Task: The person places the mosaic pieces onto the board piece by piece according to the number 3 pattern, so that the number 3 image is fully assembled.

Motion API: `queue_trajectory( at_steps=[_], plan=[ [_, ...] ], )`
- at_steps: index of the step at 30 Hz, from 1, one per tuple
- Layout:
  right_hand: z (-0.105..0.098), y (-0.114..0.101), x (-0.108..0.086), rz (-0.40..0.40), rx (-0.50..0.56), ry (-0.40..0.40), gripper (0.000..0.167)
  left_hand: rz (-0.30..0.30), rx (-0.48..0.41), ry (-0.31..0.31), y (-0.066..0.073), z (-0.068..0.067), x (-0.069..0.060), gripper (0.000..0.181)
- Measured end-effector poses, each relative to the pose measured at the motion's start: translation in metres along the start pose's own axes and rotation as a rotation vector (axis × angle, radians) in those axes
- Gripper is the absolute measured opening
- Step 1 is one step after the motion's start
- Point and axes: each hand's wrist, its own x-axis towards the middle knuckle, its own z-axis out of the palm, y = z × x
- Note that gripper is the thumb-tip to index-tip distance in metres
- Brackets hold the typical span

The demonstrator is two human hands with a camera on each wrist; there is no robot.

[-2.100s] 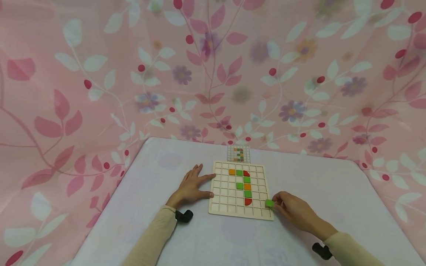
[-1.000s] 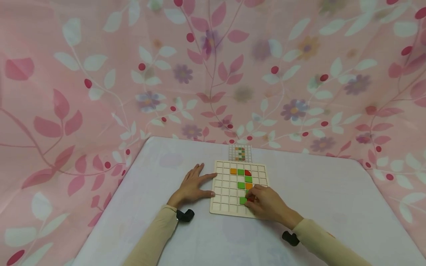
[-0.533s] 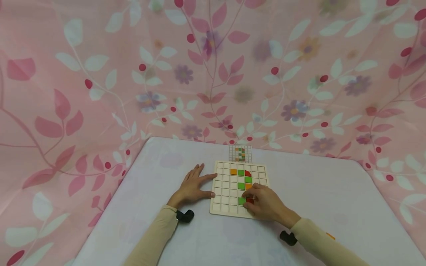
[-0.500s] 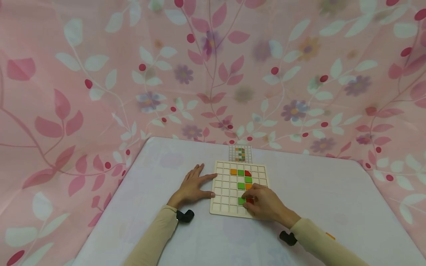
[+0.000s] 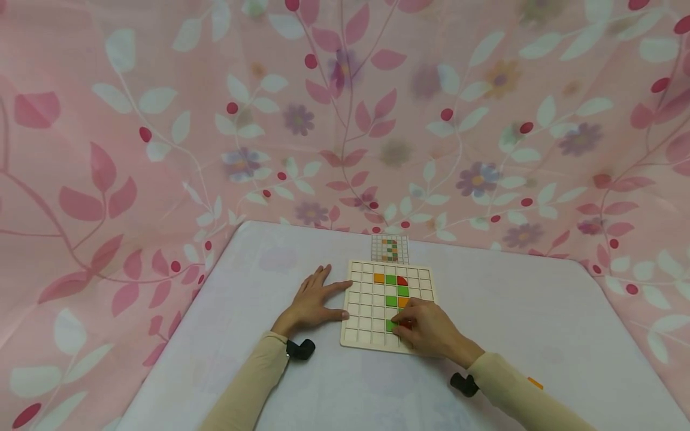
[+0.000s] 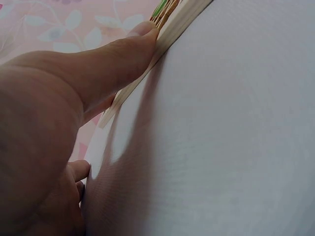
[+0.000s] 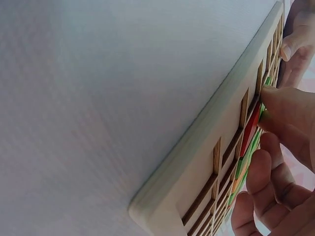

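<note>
A square wooden grid board [image 5: 361, 335] lies on the table, with orange, green and red tiles in some of its cells. My left hand [image 5: 309, 302] lies at the board's left side with spread fingers, its thumb and index finger touching the edge. The thumb rests on the rim in the left wrist view too. Over the lower part of the board, my right hand [image 5: 438, 330] pinches a green tile [image 5: 390, 325] at a cell left of a red rounded tile [image 7: 250, 129]. Part of the board's lower right is hidden behind that hand.
Behind the board lies a small card [image 5: 402, 245] printed with a grid and a coloured pattern. An orange piece [image 5: 535, 383] shows beside the right sleeve on the white-covered table [image 5: 566, 323]. A pink floral cloth [image 5: 345, 120] hangs at the back.
My right hand has carried the green tile from the board's right edge leftward to the cell beside the lower red tile. Over the last half second it barely moves. My left hand stays put.
</note>
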Motion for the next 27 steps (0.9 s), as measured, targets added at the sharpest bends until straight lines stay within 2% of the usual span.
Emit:
queue_trajectory(
  at_steps=[10, 15, 20, 27],
  plan=[
    [-0.002, -0.002, 0.000, 0.023, 0.005, -0.035, 0.018, 0.009, -0.001, -0.004, 0.000, -0.001, 0.000, 0.074],
    [-0.006, 0.000, -0.005, 0.002, 0.039, -0.015, 0.019, 0.008, 0.010, -0.003, -0.001, 0.001, 0.000, 0.074],
    [-0.023, 0.004, -0.017, 0.014, 0.029, 0.013, 0.017, 0.013, 0.014, -0.001, 0.000, 0.000, 0.000, 0.075],
    [-0.056, 0.022, -0.044, 0.112, -0.052, -0.004, 0.018, 0.025, 0.020, 0.003, -0.002, -0.001, 0.000, 0.075]
  ],
)
